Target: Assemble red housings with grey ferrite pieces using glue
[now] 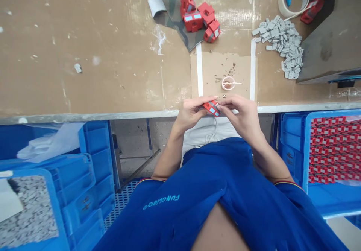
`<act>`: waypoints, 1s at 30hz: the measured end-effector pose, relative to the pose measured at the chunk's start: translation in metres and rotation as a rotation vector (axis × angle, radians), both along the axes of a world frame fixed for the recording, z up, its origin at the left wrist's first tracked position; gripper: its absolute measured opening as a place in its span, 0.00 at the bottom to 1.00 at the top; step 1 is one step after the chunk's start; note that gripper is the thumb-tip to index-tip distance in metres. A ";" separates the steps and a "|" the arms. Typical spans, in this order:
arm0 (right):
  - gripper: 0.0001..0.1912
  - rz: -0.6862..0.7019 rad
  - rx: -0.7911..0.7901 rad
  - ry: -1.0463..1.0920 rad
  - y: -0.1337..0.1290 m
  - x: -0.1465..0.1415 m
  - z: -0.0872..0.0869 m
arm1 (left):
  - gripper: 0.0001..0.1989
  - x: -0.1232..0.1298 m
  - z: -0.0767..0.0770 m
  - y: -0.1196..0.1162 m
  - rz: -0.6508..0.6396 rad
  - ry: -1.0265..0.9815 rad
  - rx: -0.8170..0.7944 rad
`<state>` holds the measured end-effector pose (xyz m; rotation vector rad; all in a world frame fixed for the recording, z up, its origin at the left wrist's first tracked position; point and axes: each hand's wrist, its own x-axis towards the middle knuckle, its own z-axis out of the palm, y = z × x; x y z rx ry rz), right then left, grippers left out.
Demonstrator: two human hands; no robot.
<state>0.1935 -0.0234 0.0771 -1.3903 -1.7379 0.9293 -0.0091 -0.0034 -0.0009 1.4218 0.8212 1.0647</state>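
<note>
At near left, a blue plastic crate (55, 206) holds a mass of small grey pieces (28, 213). Over the table's near edge (84, 117), your left hand (190, 113) and right hand (239, 117) meet, fingers closed from both sides on a red block (211, 108) with pale blue windows. At the far side, more red housings (200, 19) sit on a camouflage cloth (175, 14). Just beyond your hands stands a small cup (228, 82) with a white stick (235, 82). Farther right lie a heap of grey tiles (282, 44) and, at near right, a blue crate (306, 149) packed with red parts (334, 149).
</note>
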 end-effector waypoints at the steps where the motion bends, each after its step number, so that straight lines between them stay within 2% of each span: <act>1: 0.04 -0.028 0.025 0.020 -0.004 0.000 -0.004 | 0.19 0.001 0.001 0.000 -0.001 0.002 0.006; 3: 0.06 -0.040 0.089 0.005 -0.010 -0.001 -0.010 | 0.19 0.002 0.002 0.000 0.004 0.010 0.026; 6: 0.07 0.025 0.180 -0.137 -0.012 0.000 -0.012 | 0.19 0.001 0.002 -0.001 0.009 0.047 0.059; 9: 0.12 0.116 0.218 -0.320 -0.010 0.001 -0.010 | 0.18 0.000 0.001 -0.002 -0.001 0.093 0.084; 12: 0.12 0.165 0.215 -0.381 -0.010 0.004 -0.009 | 0.17 -0.001 0.000 -0.002 -0.028 0.122 0.122; 18: 0.06 0.138 0.077 -0.089 -0.010 0.012 -0.015 | 0.18 -0.002 0.001 0.006 -0.090 0.104 0.242; 21: 0.05 0.108 0.053 0.010 -0.010 0.013 -0.019 | 0.19 0.000 0.000 0.007 -0.094 0.051 0.240; 26: 0.05 -0.101 0.183 0.028 -0.012 -0.001 -0.024 | 0.37 0.009 -0.004 0.000 0.033 -0.069 0.133; 30: 0.05 -0.097 0.252 0.016 -0.012 -0.010 -0.027 | 0.29 0.011 -0.005 -0.004 0.087 -0.052 0.085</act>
